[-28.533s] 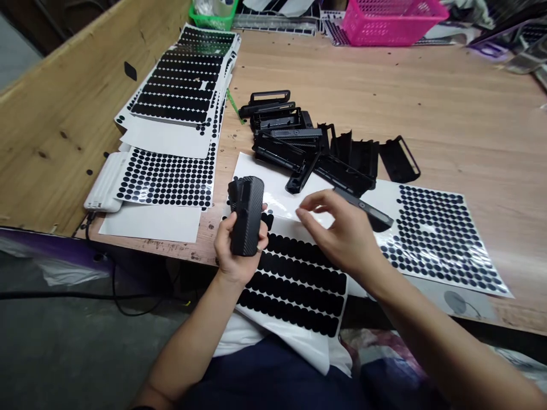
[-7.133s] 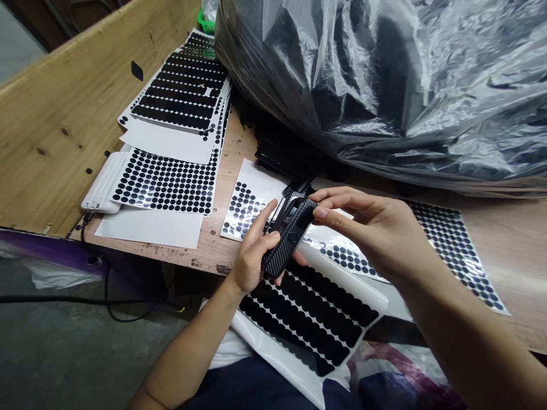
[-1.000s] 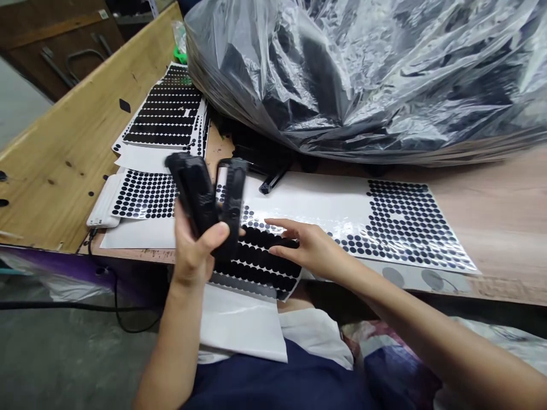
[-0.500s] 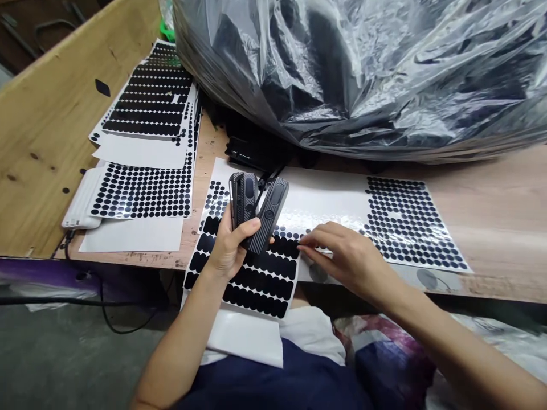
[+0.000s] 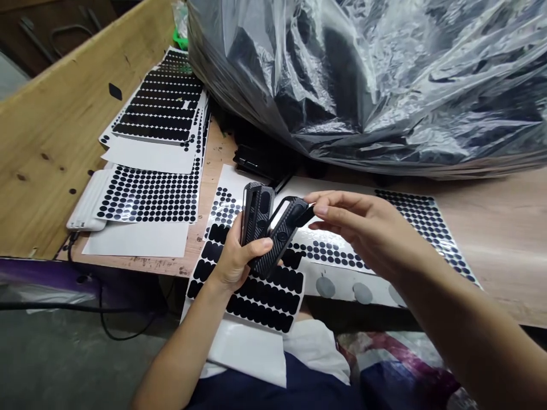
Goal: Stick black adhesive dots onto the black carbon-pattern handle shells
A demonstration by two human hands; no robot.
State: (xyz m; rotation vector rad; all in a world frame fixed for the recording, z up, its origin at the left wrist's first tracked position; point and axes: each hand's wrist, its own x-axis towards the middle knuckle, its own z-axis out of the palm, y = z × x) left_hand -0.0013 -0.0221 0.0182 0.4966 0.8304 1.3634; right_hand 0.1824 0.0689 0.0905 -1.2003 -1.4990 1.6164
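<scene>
Two black casings with a carbon-fibre pattern, the left casing [image 5: 256, 219] and the right casing [image 5: 278, 242], are gripped side by side in my left hand [image 5: 234, 259], its thumb across their lower part. Between thumb and fingers, my right hand [image 5: 363, 225] pinches a small black sticker [image 5: 306, 216] at the upper end of the right casing. Whether the sticker is touching the casing, I cannot tell. Below my left hand a sheet of black oval stickers [image 5: 267, 307] slants over the table edge onto the lap.
Sheets of black round stickers [image 5: 147, 193] and oval stickers [image 5: 158, 108] are piled at left beside a white power bank [image 5: 89, 202]. Another dotted sheet [image 5: 427, 222] lies at right. A large plastic-wrapped bundle [image 5: 363, 85] fills the back. A wooden board [image 5: 55, 154] borders the left.
My right hand has moved up from the sticker sheet's upper right corner to the right casing, with a black sticker now in its fingers. My left hand still holds both casings.
</scene>
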